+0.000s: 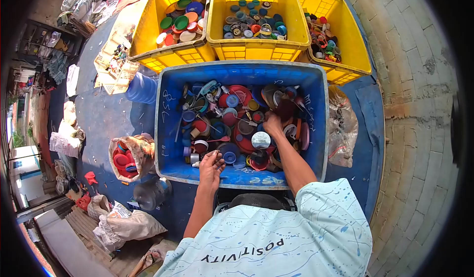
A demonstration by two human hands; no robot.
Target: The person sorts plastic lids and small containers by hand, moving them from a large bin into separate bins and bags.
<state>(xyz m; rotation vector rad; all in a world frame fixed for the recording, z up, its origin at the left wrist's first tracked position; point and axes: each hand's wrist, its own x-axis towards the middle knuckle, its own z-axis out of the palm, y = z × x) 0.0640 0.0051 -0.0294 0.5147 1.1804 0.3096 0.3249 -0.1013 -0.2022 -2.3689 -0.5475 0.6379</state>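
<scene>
A large blue crate [242, 179] holds a mixed heap of plastic lids and caps. My left hand [211, 165] is over its near left part, fingers bent and pressed together; what they hold, if anything, is too small to name. In the right half of the crate, my right hand [273, 124] reaches into the heap, its fingers curled beside a dark brown round piece [285, 109]; whether it grips that piece is unclear. A white round lid [260, 139] lies just left of my right wrist. Near my left hand sits a blue round lid [229, 157].
Three yellow crates [257, 50] with sorted caps stand beyond the blue crate. To the left are an open sack of red lids [129, 156], a clear bottle [153, 194] and a pale sack [129, 227]. A filled clear bag [343, 129] lies right.
</scene>
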